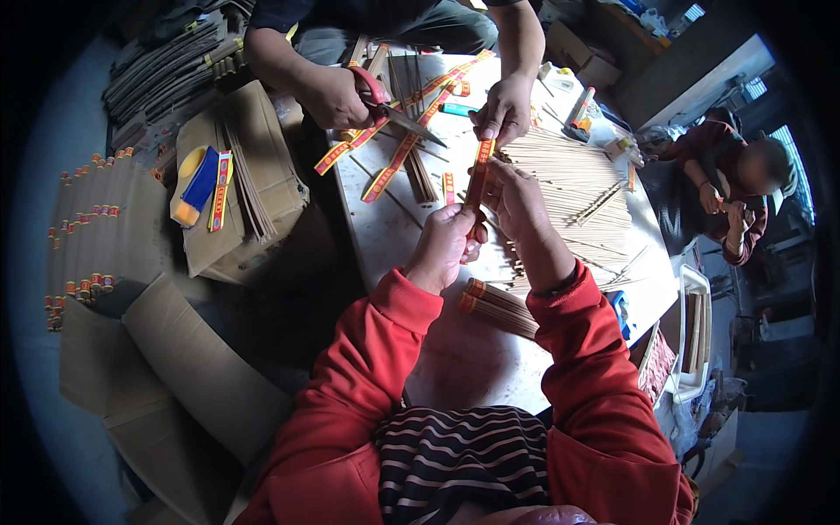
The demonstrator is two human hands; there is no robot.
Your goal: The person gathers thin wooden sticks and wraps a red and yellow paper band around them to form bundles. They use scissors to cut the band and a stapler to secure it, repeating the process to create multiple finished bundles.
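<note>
- Your left hand (444,248) is clenching around the near end of a red-and-yellow paper label strip (478,175), fingers curled tight on it.
- Your right hand (516,199) is pinching the same strip just to its right, thumb and fingertips closed on its edge.
- The strip is running with its long axis from near to far, leaning slightly right; its far end is being held by the co-worker's hand (505,109) across the table (385,236).
- The co-worker's other hand (331,94) is gripping red-handled scissors (389,109), lying left of the strip's far end.
- Loose label strips (398,153) of the same colours are lying on the far left of the table.
- Banded incense stick bundles (499,308) are resting just near your wrists.
- A yellow-and-blue packet (194,184) is sitting on the cardboard box (262,166), well to the left.
</note>
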